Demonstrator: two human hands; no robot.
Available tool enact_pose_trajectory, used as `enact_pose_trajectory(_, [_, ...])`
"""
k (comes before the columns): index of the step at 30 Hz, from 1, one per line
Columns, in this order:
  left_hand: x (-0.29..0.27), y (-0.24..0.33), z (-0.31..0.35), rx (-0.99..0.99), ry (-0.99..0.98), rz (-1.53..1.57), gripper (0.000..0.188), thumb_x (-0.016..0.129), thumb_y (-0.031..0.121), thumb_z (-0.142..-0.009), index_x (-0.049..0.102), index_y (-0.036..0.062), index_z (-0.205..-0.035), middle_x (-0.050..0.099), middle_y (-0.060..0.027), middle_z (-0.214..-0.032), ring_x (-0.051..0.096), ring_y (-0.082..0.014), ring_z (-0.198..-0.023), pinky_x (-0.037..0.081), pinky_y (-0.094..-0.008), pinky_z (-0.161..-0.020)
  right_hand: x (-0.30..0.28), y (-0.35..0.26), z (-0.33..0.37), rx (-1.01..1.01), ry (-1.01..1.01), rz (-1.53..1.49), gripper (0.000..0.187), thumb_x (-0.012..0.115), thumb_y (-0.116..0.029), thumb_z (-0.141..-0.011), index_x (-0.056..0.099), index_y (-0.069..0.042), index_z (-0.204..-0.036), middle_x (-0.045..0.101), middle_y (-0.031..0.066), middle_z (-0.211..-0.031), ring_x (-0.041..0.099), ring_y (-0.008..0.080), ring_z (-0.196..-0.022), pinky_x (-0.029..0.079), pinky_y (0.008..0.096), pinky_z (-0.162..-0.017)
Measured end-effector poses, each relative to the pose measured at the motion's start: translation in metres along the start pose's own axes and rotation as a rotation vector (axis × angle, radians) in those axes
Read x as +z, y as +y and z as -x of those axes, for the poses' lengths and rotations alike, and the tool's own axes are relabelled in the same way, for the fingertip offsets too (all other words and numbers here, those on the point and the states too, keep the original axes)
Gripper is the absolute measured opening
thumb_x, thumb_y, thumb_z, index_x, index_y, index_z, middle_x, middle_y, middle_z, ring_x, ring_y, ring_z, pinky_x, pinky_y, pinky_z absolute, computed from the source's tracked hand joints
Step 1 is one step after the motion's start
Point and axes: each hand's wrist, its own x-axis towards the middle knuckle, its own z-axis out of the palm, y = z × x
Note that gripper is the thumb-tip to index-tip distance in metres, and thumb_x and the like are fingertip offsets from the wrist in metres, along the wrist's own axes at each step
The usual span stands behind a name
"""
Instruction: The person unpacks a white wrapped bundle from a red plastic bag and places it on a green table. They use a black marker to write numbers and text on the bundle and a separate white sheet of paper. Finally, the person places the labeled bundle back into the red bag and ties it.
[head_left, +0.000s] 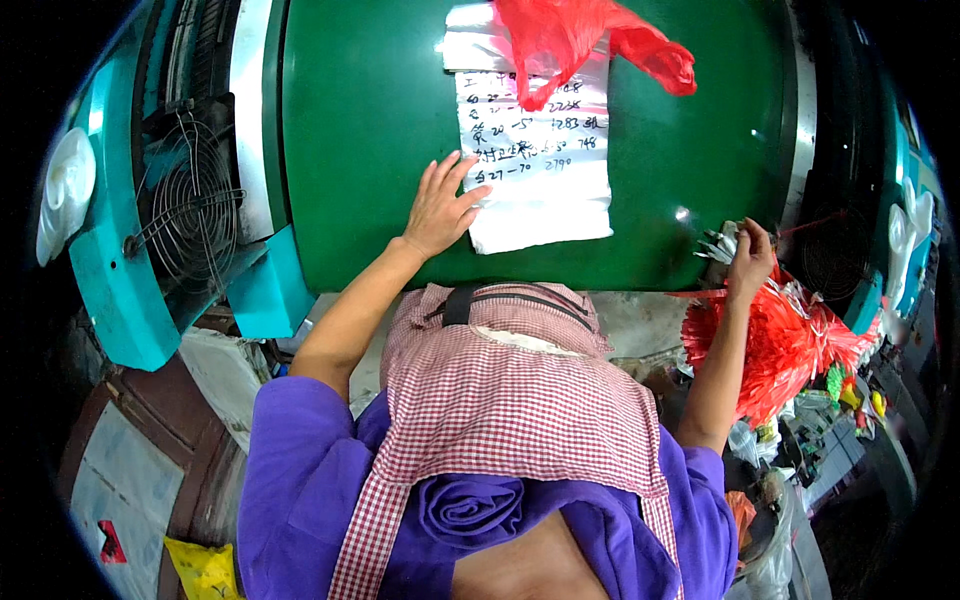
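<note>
My left hand (440, 212) lies with spread fingers on the left edge of a white sheet (540, 212), flat plastic or paper, that bears black handwriting. A sheer red plastic bag (560, 45) lies crumpled over the sheet's far end. Off to the right, at the green table's near right corner, the fingers of my right hand (752, 258) are pinched at a small bunch of whitish strips (718, 243). What exactly these strips are is too small to tell. Below that hand hangs a large bundle of red plastic strips (775, 345).
The green tabletop (370, 110) runs between metal side rails. A round wire fan guard (190, 200) and teal metal panels (120, 300) stand at the left. Assorted plastic scraps (770, 440) lie low on the right, and a yellow bag (200, 568) is at lower left.
</note>
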Motion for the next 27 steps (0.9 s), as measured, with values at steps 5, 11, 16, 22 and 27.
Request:
enact_pose_trajectory(5, [-0.001, -0.009, -0.002, 0.027, 0.035, 0.113, 0.039, 0.07, 0.021, -0.078, 0.065, 0.0206, -0.116, 0.037, -0.0105, -0.146, 0.028, -0.0336, -0.138, 0.022, -0.0533, -0.112, -0.035, 0.017, -0.013, -0.239, -0.098, 0.595, 0.022, 0.058, -0.009, -0.088, 0.065, 0.0, -0.107, 0.064, 0.0163, -0.109, 0.061, 0.0304, -0.102, 0.048, 0.0359, -0.089])
enact_pose_trajectory(11, [0.004, -0.008, 0.01, 0.073, 0.093, 0.066, 0.035, 0.069, 0.025, -0.08, 0.066, 0.0234, -0.114, 0.037, -0.0094, -0.147, 0.029, -0.0324, -0.137, 0.023, -0.0525, -0.112, 0.048, -0.182, 0.102, -0.084, -1.326, -0.278, 0.034, 0.053, 0.003, -0.082, 0.064, -0.003, -0.114, 0.066, 0.0124, -0.107, 0.063, 0.0234, -0.097, 0.052, 0.0344, -0.088])
enact_pose_trajectory(16, [0.014, -0.01, 0.01, 0.039, 0.109, 0.057, 0.03, 0.068, 0.028, -0.081, 0.067, 0.0245, -0.111, 0.037, -0.0084, -0.146, 0.03, -0.0307, -0.137, 0.024, -0.0514, -0.113, 0.094, -0.17, 0.141, -0.115, -1.576, 0.2, 0.037, 0.047, -0.001, -0.085, 0.061, -0.001, -0.119, 0.063, 0.0231, -0.112, 0.06, 0.0382, -0.102, 0.048, 0.0408, -0.091])
enact_pose_trajectory(22, [0.013, -0.009, 0.01, 0.037, 0.125, 0.034, 0.028, 0.068, 0.028, -0.081, 0.068, 0.0247, -0.109, 0.039, -0.0087, -0.145, 0.032, -0.0304, -0.136, 0.025, -0.0508, -0.113, 0.09, -0.146, 0.156, 0.087, -1.645, -0.172, 0.046, 0.044, -0.009, -0.09, 0.048, 0.0, -0.134, 0.049, 0.0202, -0.138, 0.046, 0.0349, -0.127, 0.036, 0.0358, -0.107])
enact_pose_trajectory(27, [0.019, -0.011, 0.01, 0.058, 0.128, 0.046, 0.035, 0.07, 0.026, -0.077, 0.066, 0.0234, -0.112, 0.038, -0.0101, -0.147, 0.031, -0.0335, -0.137, 0.027, -0.0534, -0.111, 0.102, -0.137, 0.165, 0.284, -1.831, 0.296, 0.06, 0.026, -0.042, -0.099, 0.039, -0.001, -0.141, 0.039, 0.0212, -0.145, 0.038, 0.0344, -0.134, 0.028, 0.0377, -0.113])
